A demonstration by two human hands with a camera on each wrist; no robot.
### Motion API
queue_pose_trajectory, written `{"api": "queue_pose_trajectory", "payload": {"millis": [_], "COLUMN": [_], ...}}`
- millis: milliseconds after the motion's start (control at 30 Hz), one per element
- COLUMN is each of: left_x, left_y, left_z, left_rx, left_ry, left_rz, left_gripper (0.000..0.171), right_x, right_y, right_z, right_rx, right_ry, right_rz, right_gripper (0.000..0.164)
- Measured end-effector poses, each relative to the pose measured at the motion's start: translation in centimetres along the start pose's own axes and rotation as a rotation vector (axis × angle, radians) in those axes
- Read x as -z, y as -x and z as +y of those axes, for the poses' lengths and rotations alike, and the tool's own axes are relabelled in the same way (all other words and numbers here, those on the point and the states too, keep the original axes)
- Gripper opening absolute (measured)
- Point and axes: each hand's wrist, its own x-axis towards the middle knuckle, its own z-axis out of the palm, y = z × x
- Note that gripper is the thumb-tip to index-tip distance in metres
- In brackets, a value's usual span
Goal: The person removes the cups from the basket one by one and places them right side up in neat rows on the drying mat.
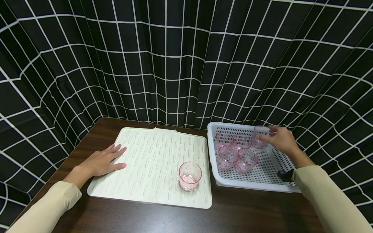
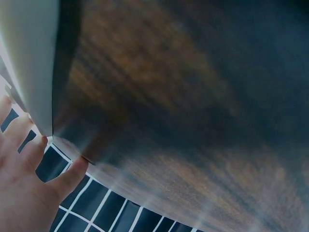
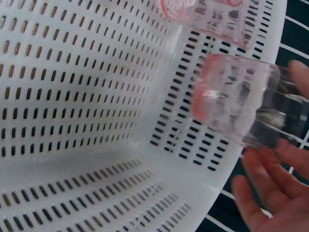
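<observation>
My right hand (image 1: pixel 278 139) grips a clear tumbler (image 1: pixel 259 139) at the back of the white perforated basket (image 1: pixel 210 152). In the right wrist view, fingers and thumb are round the clear end of this tumbler (image 3: pixel 236 99), and its pinkish end faces away from them. Several pink-rimmed tumblers (image 1: pixel 228 155) stand grouped on the basket's left side. Another pink-rimmed tumbler (image 1: pixel 189 178) stands upright near the front right of the cream draining mat (image 1: pixel 151 161). My left hand (image 1: pixel 103 160) rests with fingers spread on the mat's left edge; the left wrist view shows that hand (image 2: pixel 29 179) beside the mat's edge.
Mat and basket lie side by side on a dark wooden table (image 1: pixel 140 216). A black curtain with white grid lines (image 1: pixel 163 64) hangs behind the table and along both sides. A dark band (image 1: pixel 285 175) on the right wrist overlaps the basket's right end.
</observation>
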Motion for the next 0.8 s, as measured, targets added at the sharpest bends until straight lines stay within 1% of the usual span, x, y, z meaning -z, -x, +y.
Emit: {"api": "queue_pose_trajectory", "payload": {"millis": [67,167,333,467,667,800], "left_x": [0.0,0.1,0.1,0.0,0.0,0.0], "left_y": [0.0,0.0,0.1,0.1,0.0,0.0], "left_z": [0.0,0.1,0.1,0.1,0.0,0.0], "left_rx": [-0.001,-0.002,-0.004,-0.004,-0.002,0.0], "left_ry": [-0.001,0.0,0.002,0.0,-0.001,-0.003], "left_rz": [0.0,-0.002,0.001,0.002,-0.001,-0.002], "left_gripper": [0.083,0.083,0.082,0.082,0.083,0.083], "right_x": [0.1,0.2,0.3,0.3,0.2,-0.1], "right_y": [0.1,0.1,0.3,0.4,0.4,0.5], "right_z": [-0.4,-1.2,-2.9,-4.2,-6.6,-8.3], "right_rx": [0.007,0.015,0.047,0.085,0.127,0.17], "right_ry": [-0.017,-0.046,-0.084,-0.08,-0.105,-0.113], "right_rz": [0.093,0.195,0.277,0.3,0.279,0.277], "right_gripper": [0.089,0.09,0.089,0.086,0.087,0.084]}}
